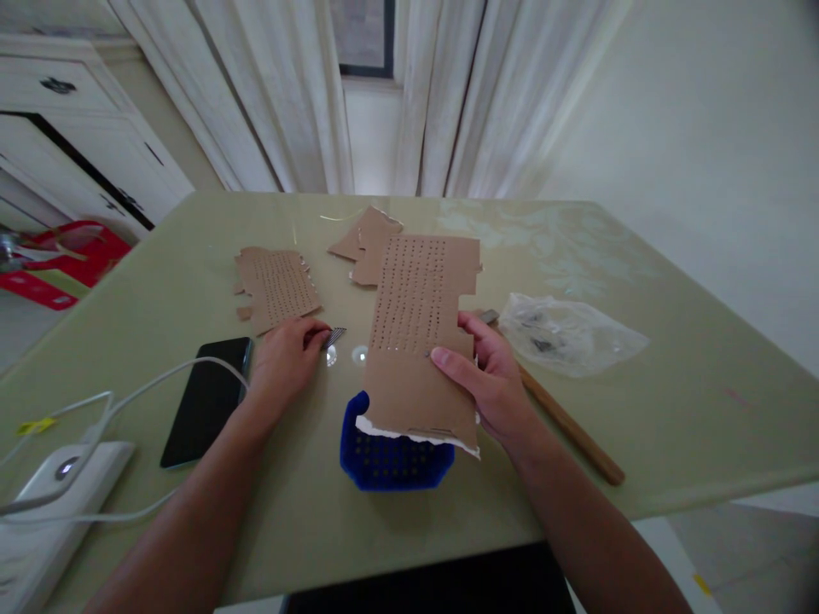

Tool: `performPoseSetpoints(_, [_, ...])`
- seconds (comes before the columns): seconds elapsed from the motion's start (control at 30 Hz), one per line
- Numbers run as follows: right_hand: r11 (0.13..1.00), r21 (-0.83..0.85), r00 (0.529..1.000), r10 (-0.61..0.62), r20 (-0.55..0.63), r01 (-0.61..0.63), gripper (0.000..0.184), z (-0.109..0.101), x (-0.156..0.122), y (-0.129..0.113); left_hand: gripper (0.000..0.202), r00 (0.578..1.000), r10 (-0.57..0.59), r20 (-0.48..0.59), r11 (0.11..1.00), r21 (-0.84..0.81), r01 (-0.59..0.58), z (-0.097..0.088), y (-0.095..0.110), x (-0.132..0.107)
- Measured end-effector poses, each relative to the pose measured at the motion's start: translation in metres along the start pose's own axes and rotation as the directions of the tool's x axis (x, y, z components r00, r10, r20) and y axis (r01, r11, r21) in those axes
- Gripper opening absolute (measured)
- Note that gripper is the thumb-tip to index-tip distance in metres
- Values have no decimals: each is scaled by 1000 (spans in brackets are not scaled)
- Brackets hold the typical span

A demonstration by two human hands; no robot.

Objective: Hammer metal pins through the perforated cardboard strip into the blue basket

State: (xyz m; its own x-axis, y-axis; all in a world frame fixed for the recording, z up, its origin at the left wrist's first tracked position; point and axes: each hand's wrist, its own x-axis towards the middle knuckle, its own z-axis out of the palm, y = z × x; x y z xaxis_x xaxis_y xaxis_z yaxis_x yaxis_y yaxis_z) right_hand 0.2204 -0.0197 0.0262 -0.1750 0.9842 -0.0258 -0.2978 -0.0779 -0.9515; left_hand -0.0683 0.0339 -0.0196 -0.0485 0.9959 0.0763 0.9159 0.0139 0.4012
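Note:
My right hand (pixel 496 375) grips a piece of brown cardboard (pixel 419 384) by its right edge, thumb on the front face. Rows of small holes cover its upper part, and its lower edge is torn white. A tiny dark speck by the thumb tip is too small to name. At the left, the fingers of my left hand (pixel 291 354) pinch the end of a small row of thin metal nails (pixel 335 337) at table level. Partly hidden beneath the cardboard is a blue plastic basket (pixel 397 477) with a perforated bottom.
A second perforated cardboard piece (pixel 281 290) and torn scraps (pixel 368 234) lie farther back. Right of me are a clear plastic bag (pixel 569 337) and a hammer's wooden handle (pixel 572 426). A phone (pixel 208 401), white cables and a power strip (pixel 70 486) occupy the left.

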Motion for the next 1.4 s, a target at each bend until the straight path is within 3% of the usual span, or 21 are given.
performPoseSetpoints(0.43, [1000, -4, 1000, 5, 12, -5, 44, 2, -1, -2, 35, 997, 40, -73, 999, -23, -41, 8, 2, 2])
performPoseSetpoints(0.57, [1000, -17, 1000, -2, -6, 2, 45, -1, 1, 0, 38, 999, 34, -29, 996, -85, -36, 7, 2, 1])
performPoseSetpoints(0.67, [1000, -21, 999, -19, -40, 18, 47, -2, 1, -1, 51, 998, 44, 38, 986, -162, -38, 9, -1, -1])
performPoseSetpoints(0.77, [1000, -2, 998, -20, -51, 20, 46, -3, 1, -3, 63, 996, 87, 26, 986, -145, -82, 12, -4, -2])
performPoseSetpoints(1.03, [1000, 4, 999, -14, -49, 14, 45, -1, 0, -3, 44, 999, 37, 18, 994, -107, -35, 13, 4, -1])
performPoseSetpoints(1.4, [1000, -1, 999, -13, -48, 13, 45, 0, -1, -3, 36, 999, 44, -22, 996, -82, -45, 16, 6, -2])
